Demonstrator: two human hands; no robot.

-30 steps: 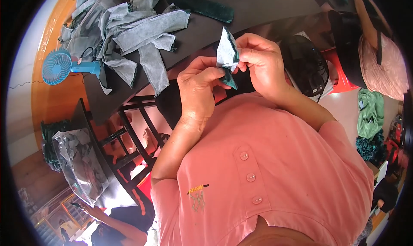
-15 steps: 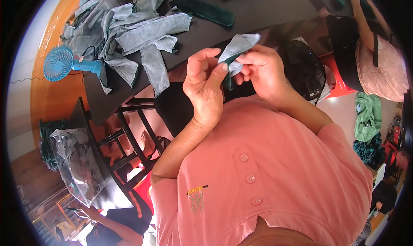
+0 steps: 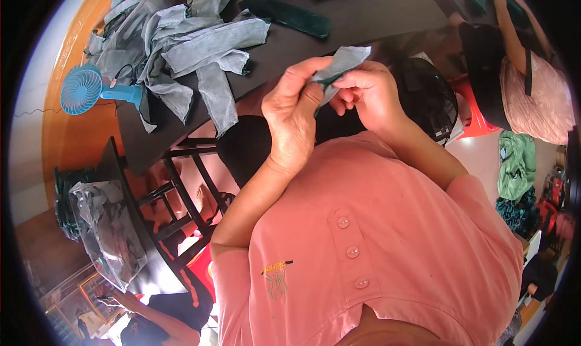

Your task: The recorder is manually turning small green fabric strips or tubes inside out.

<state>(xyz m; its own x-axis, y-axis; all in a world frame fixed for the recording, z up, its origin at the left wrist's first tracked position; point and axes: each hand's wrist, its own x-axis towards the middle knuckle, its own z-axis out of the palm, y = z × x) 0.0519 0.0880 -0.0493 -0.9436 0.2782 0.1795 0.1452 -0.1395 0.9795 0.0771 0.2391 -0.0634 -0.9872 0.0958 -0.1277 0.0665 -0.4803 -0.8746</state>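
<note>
While both hands [image 3: 330, 101] pinch it, the grey fabric strip [image 3: 340, 65] apparently points up-right.

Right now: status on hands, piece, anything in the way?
Left hand and right hand both pinch the small grey fabric piece, held above the dark table. Nothing between hands. Grey fabric pile apart, on the table.

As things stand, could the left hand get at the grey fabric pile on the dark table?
Probably yes: the left hand pinches a small grey fabric piece, but nothing stands between it and the fabric pile.
</note>
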